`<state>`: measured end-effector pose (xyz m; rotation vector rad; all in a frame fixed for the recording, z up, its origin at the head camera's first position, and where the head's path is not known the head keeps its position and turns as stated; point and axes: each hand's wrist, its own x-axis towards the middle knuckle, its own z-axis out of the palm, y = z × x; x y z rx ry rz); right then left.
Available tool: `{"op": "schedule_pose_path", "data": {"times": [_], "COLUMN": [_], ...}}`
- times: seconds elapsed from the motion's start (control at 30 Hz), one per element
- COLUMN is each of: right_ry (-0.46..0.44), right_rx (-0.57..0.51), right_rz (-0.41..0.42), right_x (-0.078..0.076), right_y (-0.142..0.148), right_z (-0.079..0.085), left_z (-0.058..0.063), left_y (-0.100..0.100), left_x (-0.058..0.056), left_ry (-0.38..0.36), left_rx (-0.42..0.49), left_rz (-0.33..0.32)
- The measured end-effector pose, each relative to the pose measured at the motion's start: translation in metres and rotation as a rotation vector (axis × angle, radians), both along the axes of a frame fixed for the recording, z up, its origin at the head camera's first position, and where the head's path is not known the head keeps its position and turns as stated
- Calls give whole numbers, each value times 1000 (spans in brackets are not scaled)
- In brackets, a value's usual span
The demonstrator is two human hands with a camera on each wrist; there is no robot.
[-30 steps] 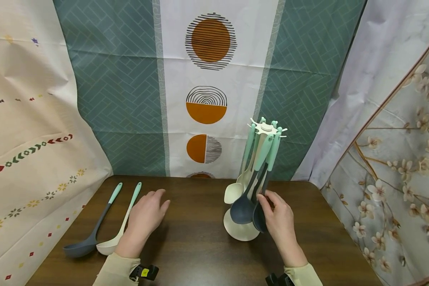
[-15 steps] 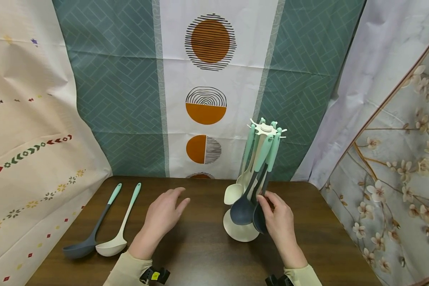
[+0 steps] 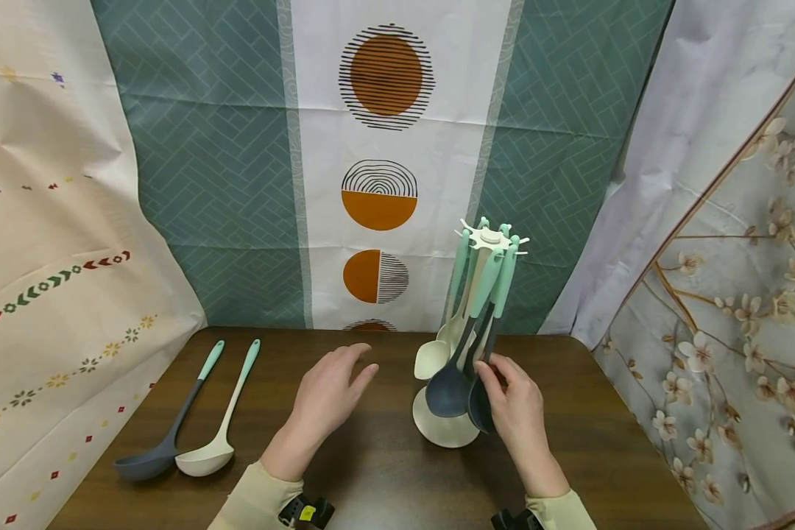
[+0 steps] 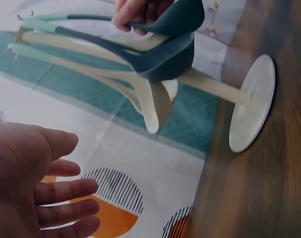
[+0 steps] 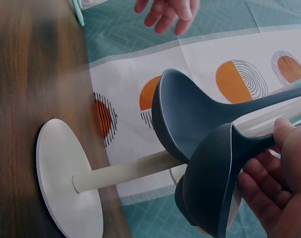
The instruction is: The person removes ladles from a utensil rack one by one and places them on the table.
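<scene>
On the right of the head view a cream utensil stand [image 3: 437, 436] holds several hanging utensils with mint-green handles. My right hand [image 3: 518, 405] pinches the lower neck of a dark blue-grey ladle [image 5: 207, 173] that hangs there. Another dark ladle [image 3: 447, 391] hangs beside it, overlapping it in the right wrist view. Cream utensils [image 3: 432, 359] hang further left and behind. My left hand [image 3: 327, 394] is in the air left of the stand, fingers relaxed and apart, holding nothing. In the left wrist view its palm and spread fingers show below the hanging utensils.
A dark ladle [image 3: 147, 464] and a cream ladle [image 3: 207, 458] with mint handles lie side by side on the left of the brown wooden table [image 3: 384, 486]. Patterned curtains [image 3: 384, 199] hang behind and along both sides.
My left hand has moved right, away from the cream ladle on the table and closer to the stand. My right hand stays at the hanging dark ladle.
</scene>
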<state>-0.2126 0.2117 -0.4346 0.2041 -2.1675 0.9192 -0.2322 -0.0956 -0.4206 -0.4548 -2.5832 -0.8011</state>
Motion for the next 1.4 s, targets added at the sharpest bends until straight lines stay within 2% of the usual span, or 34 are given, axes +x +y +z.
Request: {"op": "schedule_pose_path", "data": {"times": [0.3, 0.8, 1.03, 1.2, 1.4], "right_ry": [8, -11, -22, -13, -14], "right_rx": [2, -7, -12, -16, -25], "right_rz": [-3, 1, 0, 9, 19], "right_x": [0, 1, 1, 1, 2], "right_y": [0, 2, 2, 2, 2], "right_z": [-1, -1, -1, 0, -1], "left_z": [10, 12, 11, 14, 16], "left_y": [25, 55, 68, 76, 86], "left_x": [3, 2, -6, -14, -23], "left_ry": [46, 34, 3, -8, -5], "left_rx": [52, 131, 162, 180, 224], "left_rz": [-67, -148, -192, -200, -226]}}
